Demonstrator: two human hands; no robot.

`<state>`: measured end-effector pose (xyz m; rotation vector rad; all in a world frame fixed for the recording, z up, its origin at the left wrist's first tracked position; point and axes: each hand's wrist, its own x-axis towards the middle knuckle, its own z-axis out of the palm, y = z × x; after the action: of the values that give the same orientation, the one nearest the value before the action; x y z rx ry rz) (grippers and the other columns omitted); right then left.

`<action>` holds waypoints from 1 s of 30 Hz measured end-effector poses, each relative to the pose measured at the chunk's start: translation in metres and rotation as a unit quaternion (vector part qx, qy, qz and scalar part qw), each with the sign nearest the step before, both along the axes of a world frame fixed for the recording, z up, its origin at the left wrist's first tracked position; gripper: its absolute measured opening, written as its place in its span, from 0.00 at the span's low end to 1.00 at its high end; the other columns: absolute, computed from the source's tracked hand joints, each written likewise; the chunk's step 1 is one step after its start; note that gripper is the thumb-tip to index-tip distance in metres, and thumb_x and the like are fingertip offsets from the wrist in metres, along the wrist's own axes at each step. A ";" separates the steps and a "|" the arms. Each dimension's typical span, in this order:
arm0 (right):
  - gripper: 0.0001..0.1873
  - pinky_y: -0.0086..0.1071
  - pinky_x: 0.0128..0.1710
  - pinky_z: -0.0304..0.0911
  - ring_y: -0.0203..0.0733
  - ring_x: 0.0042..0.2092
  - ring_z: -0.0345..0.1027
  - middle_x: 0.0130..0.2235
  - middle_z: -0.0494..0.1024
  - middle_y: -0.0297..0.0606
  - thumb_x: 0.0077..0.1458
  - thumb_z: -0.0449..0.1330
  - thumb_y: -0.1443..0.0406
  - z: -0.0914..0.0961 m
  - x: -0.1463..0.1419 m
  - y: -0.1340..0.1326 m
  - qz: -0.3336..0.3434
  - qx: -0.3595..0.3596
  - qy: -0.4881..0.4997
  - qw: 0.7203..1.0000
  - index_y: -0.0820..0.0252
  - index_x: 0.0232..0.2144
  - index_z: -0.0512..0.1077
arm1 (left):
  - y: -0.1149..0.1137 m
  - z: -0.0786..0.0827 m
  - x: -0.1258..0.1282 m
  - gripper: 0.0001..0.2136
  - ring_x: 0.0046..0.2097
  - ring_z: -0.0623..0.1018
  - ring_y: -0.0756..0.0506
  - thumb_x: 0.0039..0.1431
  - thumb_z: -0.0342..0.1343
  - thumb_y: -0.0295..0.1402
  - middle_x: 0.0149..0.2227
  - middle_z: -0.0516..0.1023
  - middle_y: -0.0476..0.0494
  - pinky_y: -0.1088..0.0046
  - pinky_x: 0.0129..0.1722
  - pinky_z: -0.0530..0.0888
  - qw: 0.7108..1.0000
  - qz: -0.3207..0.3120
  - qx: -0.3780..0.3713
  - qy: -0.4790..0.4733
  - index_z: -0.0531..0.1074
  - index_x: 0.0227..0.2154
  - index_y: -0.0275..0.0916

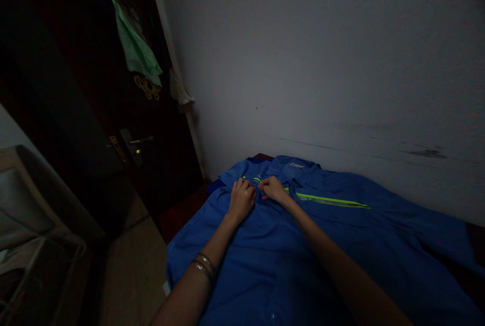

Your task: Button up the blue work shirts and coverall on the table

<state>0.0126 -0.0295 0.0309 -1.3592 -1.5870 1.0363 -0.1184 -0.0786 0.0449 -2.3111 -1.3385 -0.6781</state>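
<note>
A blue long-sleeved work jacket (333,235) lies spread out before me, its collar toward the wall and a yellow-green reflective stripe across the chest. My left hand (243,195) rests on the chest at the left, fingers bent and gripping the cloth. Close beside it, my right hand (272,188) pinches the fabric near the stripe, thumb and fingers pressed together. The cloth bunches between both hands. Whether a button or flap is between the fingers is too dark and small to tell. A white label (296,165) shows inside the collar.
The jacket covers a dark reddish wooden surface (182,215) set against a pale wall (303,63). At the left stands a dark door (151,129) with a metal handle and a light green cloth (134,48) hanging on it. A cushioned chair (22,199) is at the far left.
</note>
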 end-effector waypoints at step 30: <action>0.14 0.25 0.38 0.60 0.38 0.37 0.69 0.35 0.77 0.39 0.47 0.52 0.66 0.072 0.104 -0.032 -0.134 0.217 -0.184 0.949 0.61 0.36 0.74 | 0.002 -0.004 0.001 0.15 0.26 0.65 0.51 0.51 0.45 0.32 0.17 0.64 0.50 0.75 0.32 0.64 0.960 0.019 -0.032 -0.276 0.57 0.10 0.37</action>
<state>0.1169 -0.0611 0.1025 -1.4527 -1.7045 0.2507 -0.1171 -0.0763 0.0407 -2.2223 -1.6467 -1.3563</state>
